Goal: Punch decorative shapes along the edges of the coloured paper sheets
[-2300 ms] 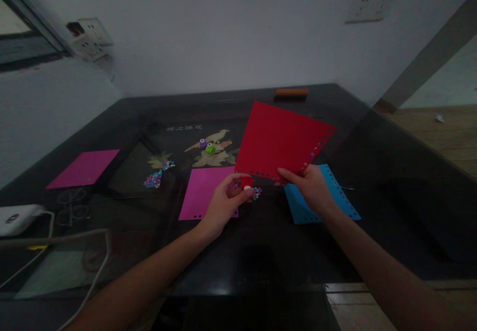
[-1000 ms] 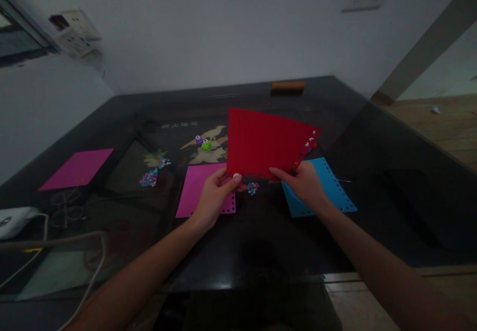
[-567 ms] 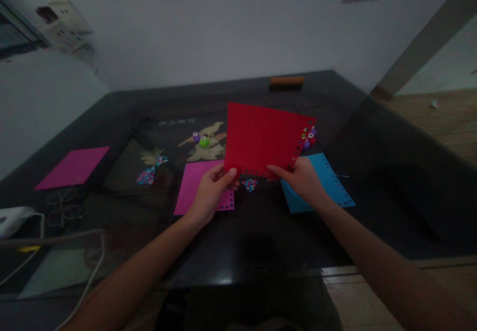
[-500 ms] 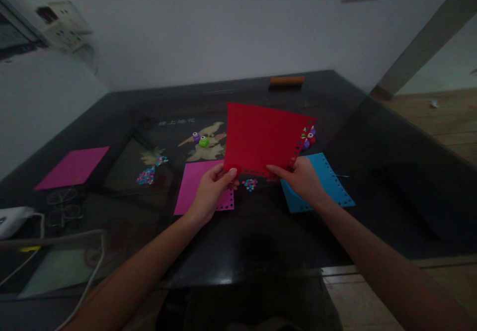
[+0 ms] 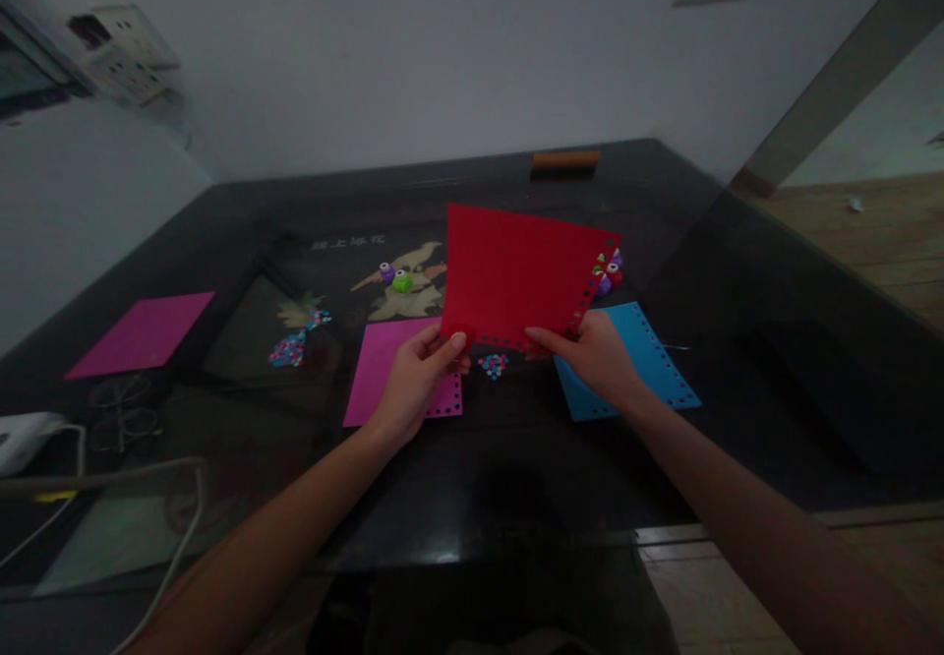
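A red sheet (image 5: 523, 276), with small holes along its lower and right edges, is held up above the dark table. My left hand (image 5: 417, 380) pinches its lower left corner, thumb in front. My right hand (image 5: 594, 355) grips its lower right part, thumb across the front. Behind my left hand lies a pink sheet (image 5: 373, 375) with holes at its edges. A blue sheet (image 5: 649, 360), also holed, lies beneath my right hand. Between the hands, a small pile of colourful beads (image 5: 494, 366) rests on the table.
Another pink sheet (image 5: 140, 335) and glasses (image 5: 125, 426) lie at the left, near a white cable (image 5: 193, 517). More beads (image 5: 287, 349), googly-eyed pieces (image 5: 402, 281) and similar ones (image 5: 611, 273) sit farther back. A brown roll (image 5: 565, 160) is by the wall.
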